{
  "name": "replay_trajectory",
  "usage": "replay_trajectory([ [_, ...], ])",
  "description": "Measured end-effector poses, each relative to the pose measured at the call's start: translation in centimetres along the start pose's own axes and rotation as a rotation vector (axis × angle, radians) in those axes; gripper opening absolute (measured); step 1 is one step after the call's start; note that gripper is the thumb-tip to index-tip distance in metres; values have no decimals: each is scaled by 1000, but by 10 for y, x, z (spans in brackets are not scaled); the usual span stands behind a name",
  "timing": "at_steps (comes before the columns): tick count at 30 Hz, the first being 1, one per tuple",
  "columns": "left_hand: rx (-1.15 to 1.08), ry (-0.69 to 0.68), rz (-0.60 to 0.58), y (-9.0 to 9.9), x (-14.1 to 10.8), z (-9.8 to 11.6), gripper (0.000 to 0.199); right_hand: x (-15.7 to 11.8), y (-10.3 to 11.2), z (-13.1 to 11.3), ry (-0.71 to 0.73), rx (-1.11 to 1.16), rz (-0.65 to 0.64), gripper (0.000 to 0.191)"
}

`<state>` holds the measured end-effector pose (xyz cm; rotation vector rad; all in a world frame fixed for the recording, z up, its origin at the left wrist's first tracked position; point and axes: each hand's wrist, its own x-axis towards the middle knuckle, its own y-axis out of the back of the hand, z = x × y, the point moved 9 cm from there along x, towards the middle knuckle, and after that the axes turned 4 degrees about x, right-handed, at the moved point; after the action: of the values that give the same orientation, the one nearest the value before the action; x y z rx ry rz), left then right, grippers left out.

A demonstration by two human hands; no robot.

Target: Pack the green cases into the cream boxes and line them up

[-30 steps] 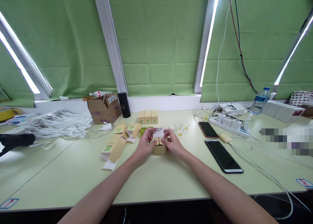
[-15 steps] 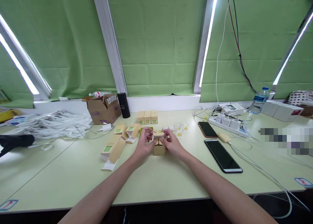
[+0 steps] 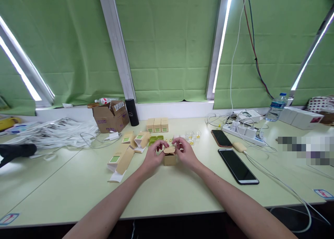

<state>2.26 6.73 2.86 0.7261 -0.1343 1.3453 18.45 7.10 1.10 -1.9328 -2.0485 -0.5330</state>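
A small brown cardboard box (image 3: 170, 159) stands upright on the table between my hands, its lid flap folded down low over the top and a narrow dark gap still showing. My left hand (image 3: 154, 156) is closed at the box's upper left corner, fingers bent beside the flap. At the opposite corner my right hand (image 3: 185, 154) pinches the right edge of the lid. Just beyond them sit green square pieces (image 3: 156, 138) and several clear containers with yellow bits (image 3: 191, 137).
Unfolded small cartons (image 3: 122, 159) lie on the left, with closed small boxes (image 3: 157, 125) behind. A larger open carton (image 3: 109, 116) and a black cylinder (image 3: 132, 112) stand further back. Two phones (image 3: 238, 166), a power strip (image 3: 244, 133) and cables occupy the right.
The box's lid flap has come down from standing raised to lying near the opening. Both my hands have dropped slightly with it, uncovering the green pieces behind.
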Motion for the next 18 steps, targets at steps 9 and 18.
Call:
replay_trajectory([
  [9, 69, -71, -16, 1, -1, 6, 6, -11, 3, -39, 276, -143, -63, 7],
  [18, 207, -295, -28, 19, -4, 38, 11, -14, 2, -45, 330, -237, -73, 3],
])
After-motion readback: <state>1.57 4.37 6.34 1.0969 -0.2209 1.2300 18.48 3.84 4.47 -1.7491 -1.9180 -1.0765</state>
